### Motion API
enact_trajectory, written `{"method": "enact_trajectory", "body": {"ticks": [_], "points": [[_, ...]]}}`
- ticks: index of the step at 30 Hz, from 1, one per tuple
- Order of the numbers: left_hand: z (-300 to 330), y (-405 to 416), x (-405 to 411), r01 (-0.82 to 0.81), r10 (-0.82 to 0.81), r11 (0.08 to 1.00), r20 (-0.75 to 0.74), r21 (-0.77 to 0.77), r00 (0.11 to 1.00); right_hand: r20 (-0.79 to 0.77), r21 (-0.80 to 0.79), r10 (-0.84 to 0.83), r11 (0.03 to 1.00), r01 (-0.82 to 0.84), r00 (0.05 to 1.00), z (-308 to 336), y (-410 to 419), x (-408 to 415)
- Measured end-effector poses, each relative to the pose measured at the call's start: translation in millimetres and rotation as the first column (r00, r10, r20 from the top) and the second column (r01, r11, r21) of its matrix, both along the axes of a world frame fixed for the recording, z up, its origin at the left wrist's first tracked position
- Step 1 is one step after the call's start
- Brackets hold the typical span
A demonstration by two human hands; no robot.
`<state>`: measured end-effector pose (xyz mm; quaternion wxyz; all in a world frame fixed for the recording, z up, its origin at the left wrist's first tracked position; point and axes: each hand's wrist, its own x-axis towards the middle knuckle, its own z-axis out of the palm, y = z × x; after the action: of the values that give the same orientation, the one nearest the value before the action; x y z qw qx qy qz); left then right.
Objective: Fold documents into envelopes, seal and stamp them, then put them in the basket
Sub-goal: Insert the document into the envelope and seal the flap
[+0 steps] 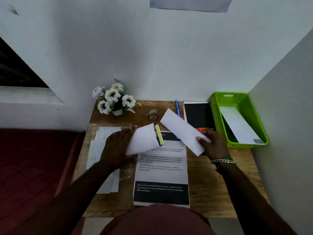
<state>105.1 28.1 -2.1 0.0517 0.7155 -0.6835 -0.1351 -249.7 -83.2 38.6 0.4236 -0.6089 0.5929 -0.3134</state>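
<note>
My left hand [118,146] holds a folded document [144,139] just above the desk [211,192]; my fingers lie along its left side and curl under it, so I cannot see how they press from below. The document is bent into a rounded fold, with a black and yellow strip on its right edge. My right hand [214,145] pinches a white envelope [184,133] at its near end, thumb on top and the other fingers behind it. The envelope is tilted, and its far end points to the far left, over the desk. A bracelet [223,161] is on my right wrist. Under both hands a printed sheet [161,177] lies flat on the desk, with black bands at its near and far parts. To the left of it some more white papers [101,150] lie on the desk. At the far side of the desk stand a pot of white flowers [113,99], a small tape roll [153,114], a blue pen [177,107] and a black notebook [198,114]. At the far right there is a green basket [215,114], and one white envelope in the basket [240,124] already lies flat inside it.
</note>
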Motion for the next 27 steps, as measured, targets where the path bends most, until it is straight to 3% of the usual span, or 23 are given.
{"method": "enact_trajectory", "body": {"ticks": [4, 11, 27], "points": [[1, -3, -2, -0.015, 0.016, 1.0, -0.02, 0.019, 1.0, 0.162, 0.06, -0.083, 0.995, 0.074, 0.983, 11, 2, -3], [1, -4, -5, -0.038, 0.038, 0.999, -0.006, -0.007, 0.999, 0.058, 0.032, 0.101, 0.994, -0.103, 0.993, 11, 7, 1], [0, -3, -6, -0.083, 0.083, 0.997, -0.032, 0.005, 0.996, -0.049, 0.096, 0.132, 0.987, -0.127, 0.99, 18, 4, -9]]}}
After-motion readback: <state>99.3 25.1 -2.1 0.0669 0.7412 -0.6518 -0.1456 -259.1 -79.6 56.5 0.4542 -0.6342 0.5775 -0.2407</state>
